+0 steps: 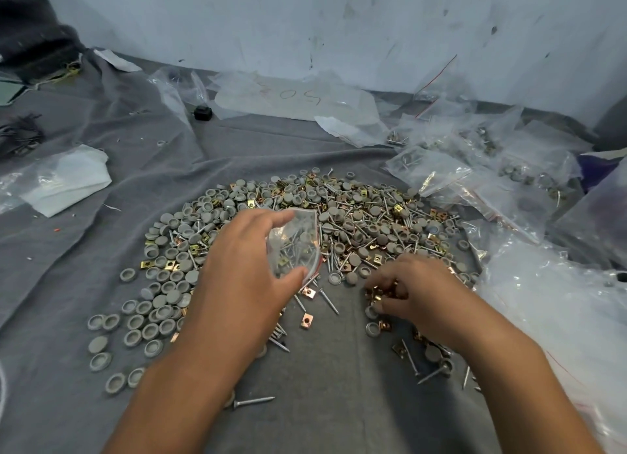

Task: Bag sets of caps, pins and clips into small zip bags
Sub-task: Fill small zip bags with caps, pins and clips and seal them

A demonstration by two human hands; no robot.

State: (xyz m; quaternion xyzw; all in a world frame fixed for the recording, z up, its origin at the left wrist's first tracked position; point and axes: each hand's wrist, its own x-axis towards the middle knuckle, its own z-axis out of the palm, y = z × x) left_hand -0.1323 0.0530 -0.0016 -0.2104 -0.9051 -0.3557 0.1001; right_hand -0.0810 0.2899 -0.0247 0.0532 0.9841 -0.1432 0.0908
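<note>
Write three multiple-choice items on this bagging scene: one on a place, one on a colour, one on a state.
1. Where do the filled bags lie?
A. far right
B. near left
C. under the wrists

2. What colour are the caps?
A. red
B. grey
C. blue

3. What is the left hand doing?
A. resting flat
B. pointing at the wall
C. holding a small zip bag

Answers: 1 A, they pile up by the right wall; 2 B, every cap is grey; 3 C, thumb and fingers grip the bag while the right hand gathers brass clips.

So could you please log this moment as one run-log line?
left hand: holds zip bag | right hand: gathering clips | pile: on cloth
</note>
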